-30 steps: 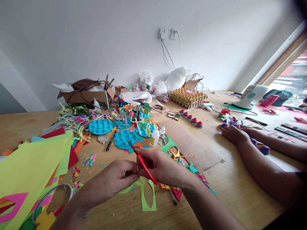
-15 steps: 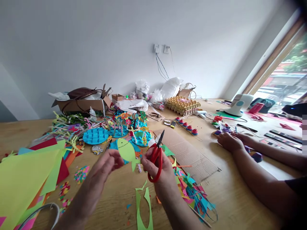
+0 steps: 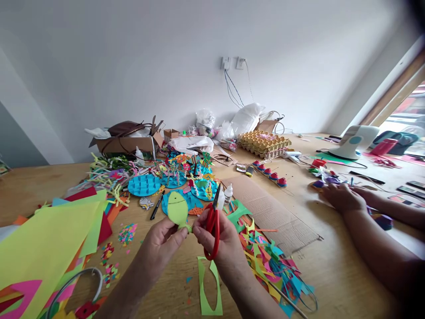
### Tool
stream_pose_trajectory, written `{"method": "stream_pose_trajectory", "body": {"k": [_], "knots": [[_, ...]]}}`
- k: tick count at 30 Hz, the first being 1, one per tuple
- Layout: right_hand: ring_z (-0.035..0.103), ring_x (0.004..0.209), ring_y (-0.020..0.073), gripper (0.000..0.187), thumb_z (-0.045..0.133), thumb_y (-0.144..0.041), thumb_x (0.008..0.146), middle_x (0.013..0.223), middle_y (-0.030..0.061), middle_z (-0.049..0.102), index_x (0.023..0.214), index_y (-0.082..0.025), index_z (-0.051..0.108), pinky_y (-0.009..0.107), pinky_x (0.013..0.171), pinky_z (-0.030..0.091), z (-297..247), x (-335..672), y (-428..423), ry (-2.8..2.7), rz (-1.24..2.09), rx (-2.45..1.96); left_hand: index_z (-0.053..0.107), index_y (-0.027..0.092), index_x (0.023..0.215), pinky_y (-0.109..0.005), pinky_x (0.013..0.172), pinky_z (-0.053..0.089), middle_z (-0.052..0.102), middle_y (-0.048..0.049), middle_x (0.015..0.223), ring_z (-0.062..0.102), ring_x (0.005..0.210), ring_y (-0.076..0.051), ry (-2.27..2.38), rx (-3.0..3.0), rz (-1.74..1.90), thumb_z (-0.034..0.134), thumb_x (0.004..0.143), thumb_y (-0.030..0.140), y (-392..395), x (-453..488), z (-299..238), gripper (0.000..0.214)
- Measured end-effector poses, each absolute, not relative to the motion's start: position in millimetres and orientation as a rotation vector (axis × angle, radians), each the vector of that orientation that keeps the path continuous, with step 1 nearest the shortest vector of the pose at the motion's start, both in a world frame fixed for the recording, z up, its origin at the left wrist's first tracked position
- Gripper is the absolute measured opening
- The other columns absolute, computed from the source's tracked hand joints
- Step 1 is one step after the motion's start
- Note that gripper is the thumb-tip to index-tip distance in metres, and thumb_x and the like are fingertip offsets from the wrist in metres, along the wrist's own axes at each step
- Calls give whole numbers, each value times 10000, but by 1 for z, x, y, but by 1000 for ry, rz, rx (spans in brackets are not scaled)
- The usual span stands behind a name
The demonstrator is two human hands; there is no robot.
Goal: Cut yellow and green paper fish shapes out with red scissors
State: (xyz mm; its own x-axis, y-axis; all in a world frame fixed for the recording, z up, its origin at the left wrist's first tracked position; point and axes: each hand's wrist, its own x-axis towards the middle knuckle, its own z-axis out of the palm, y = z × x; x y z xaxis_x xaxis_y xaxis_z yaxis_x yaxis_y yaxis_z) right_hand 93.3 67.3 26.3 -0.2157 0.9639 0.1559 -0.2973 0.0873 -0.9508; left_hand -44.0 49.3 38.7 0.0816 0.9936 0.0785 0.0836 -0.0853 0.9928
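Observation:
A light green paper fish (image 3: pixel 177 207) with a drawn eye and head line stands upright between my hands. My left hand (image 3: pixel 164 241) pinches it near the tail, thumb in front. Red-handled scissors (image 3: pixel 213 226) hang from my right hand (image 3: pixel 221 241), their dark blades pointing up. The fingertips of that hand also touch the end of the fish's tail. Below on the table lies the green paper offcut (image 3: pixel 209 288) with a fish-shaped hole. Behind the fish sit blue discs (image 3: pixel 144 184) and a black pen (image 3: pixel 157 205).
Coloured paper sheets (image 3: pixel 49 235) lie at left, with paper dots (image 3: pixel 127 233) beside them. Paper scraps (image 3: pixel 268 266) and flat cardboard (image 3: pixel 272 212) are at right. Small white bottles (image 3: pixel 228 195) stand behind my right hand. A co-worker's hands (image 3: pixel 345 199) work at far right. Egg trays (image 3: pixel 264 144) are stacked behind.
My left hand has moved in from beside the fish and now grips it near the tail. The fish has turned more upright. The view has shifted slightly left.

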Motion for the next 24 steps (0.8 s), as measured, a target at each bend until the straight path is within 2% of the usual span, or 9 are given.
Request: {"method": "stream_pose_trajectory", "body": {"k": [7, 13, 19, 24], "knots": [[407, 541, 104, 228, 637, -341, 713, 633, -35, 479, 744, -183, 476, 212, 499, 331, 30, 94, 66, -1320, 1370, -860, 610, 186, 729, -277, 754, 452, 611, 15, 680, 563, 736, -179, 1202, 1370, 1168, 565, 753, 304, 49, -47, 39, 129], [372, 527, 109, 262, 426, -339, 838, 542, -43, 387, 629, -182, 422, 226, 490, 278, 31, 116, 57, -1801, 1324, -983, 644, 173, 753, -288, 701, 492, 646, 2, 688, 599, 696, -165, 1175, 1163, 1219, 609, 725, 284, 47, -58, 47, 120], [313, 514, 93, 304, 418, -275, 850, 531, -48, 338, 565, -181, 371, 214, 454, 215, 30, 124, 51, -2031, 1306, -1130, 646, 152, 694, -274, 628, 524, 676, -13, 677, 620, 639, -150, 1167, 1062, 1178, 654, 673, 286, 47, -60, 54, 136], [302, 504, 87, 285, 428, -244, 841, 528, -51, 331, 568, -180, 380, 203, 436, 211, 31, 121, 51, -2046, 1370, -1109, 653, 155, 712, -265, 635, 538, 691, -10, 679, 639, 660, -149, 1134, 1059, 1166, 636, 698, 269, 47, -60, 53, 116]]}}
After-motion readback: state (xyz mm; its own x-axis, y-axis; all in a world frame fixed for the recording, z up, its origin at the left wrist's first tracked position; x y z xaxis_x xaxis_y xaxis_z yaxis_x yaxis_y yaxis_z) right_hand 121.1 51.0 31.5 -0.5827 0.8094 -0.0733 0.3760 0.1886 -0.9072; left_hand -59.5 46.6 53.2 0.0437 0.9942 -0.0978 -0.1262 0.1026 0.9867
